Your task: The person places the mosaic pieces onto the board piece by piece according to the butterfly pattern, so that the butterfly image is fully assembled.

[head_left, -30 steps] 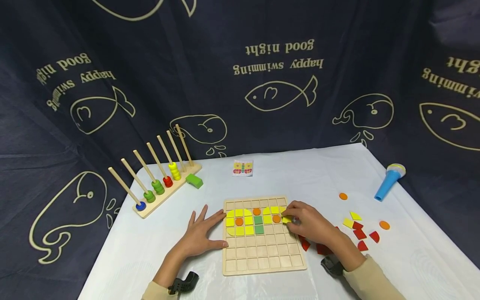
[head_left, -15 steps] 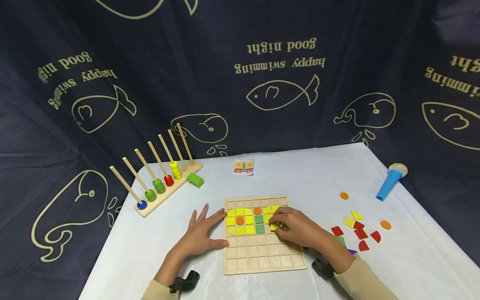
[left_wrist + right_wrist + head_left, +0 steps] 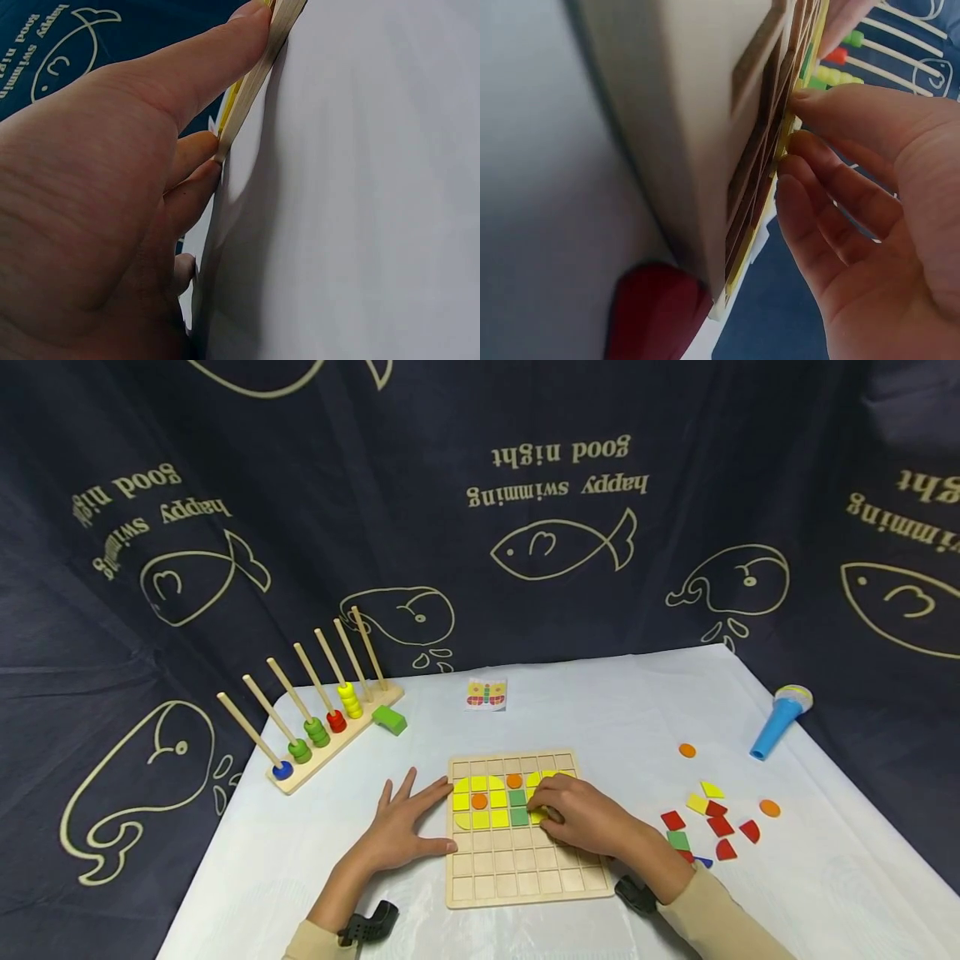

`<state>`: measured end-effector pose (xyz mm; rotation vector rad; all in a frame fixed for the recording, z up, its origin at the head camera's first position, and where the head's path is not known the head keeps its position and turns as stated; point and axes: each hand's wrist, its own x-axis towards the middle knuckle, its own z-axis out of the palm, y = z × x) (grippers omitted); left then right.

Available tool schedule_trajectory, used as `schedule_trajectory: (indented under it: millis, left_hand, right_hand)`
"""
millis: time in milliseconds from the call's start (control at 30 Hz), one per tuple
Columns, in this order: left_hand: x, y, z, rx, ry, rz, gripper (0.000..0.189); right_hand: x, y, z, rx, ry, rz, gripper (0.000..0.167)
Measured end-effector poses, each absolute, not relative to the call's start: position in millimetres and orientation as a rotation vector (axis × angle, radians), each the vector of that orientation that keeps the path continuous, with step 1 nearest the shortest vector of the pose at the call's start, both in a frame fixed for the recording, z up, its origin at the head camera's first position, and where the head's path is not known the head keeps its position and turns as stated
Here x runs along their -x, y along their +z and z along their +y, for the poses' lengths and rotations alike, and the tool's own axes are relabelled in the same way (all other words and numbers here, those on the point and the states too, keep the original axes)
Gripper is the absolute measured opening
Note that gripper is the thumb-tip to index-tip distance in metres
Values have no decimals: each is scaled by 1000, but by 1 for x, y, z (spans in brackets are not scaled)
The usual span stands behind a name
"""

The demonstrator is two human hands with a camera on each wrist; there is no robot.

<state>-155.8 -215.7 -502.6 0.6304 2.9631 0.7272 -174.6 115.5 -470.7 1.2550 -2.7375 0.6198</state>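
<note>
A wooden grid board (image 3: 502, 887) lies on the white table, partly filled with yellow tiles (image 3: 480, 820), two green squares (image 3: 519, 816) and orange discs (image 3: 513, 781). My left hand (image 3: 397, 835) is spread at its left edge; in the left wrist view the thumb and fingertips touch the wooden side. Over the board's right half, my right hand (image 3: 588, 814) pinches a yellow tile (image 3: 535, 817) beside the lower green square. From the right wrist, thumb and fingertips (image 3: 804, 95) meet right at the board's surface. The hand covers several cells.
Loose red, yellow, green and blue pieces (image 3: 720, 826) and orange discs (image 3: 769, 808) lie right of the board. Farther right is a blue toy microphone (image 3: 777, 727). A butterfly picture card (image 3: 486, 695) lies behind. At back left stand a peg rack (image 3: 330, 747) with colored rings and a green block (image 3: 389, 720).
My right hand has moved left across the board with the yellow tile, from the right edge to beside the green squares. Loose pieces it covered now show. My left hand has stayed put.
</note>
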Motion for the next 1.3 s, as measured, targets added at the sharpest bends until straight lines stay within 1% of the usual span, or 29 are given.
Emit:
schedule_trajectory:
  millis: [267, 367, 500, 767, 1033, 1300]
  left_hand:
    - [155, -502, -216, -634, 740, 2962, 90]
    - [155, -503, -216, -638, 745, 2964, 90]
    - [155, -503, -216, -642, 746, 2966, 90]
    - [154, -503, -216, -633, 728, 2970, 90]
    - [153, -504, -219, -630, 723, 2973, 91]
    - [155, -503, -217, -645, 735, 2975, 91]
  right_hand:
    - [174, -470, 116, -1268, 632, -2730, 19]
    - [175, -470, 119, -1256, 678, -2703, 14]
    - [177, -467, 129, -1164, 769, -2694, 9]
    - [180, -458, 162, -960, 824, -2802, 18]
    - [178, -463, 196, -752, 724, -2902, 24]
    - [174, -465, 232, -620, 686, -2955, 31]
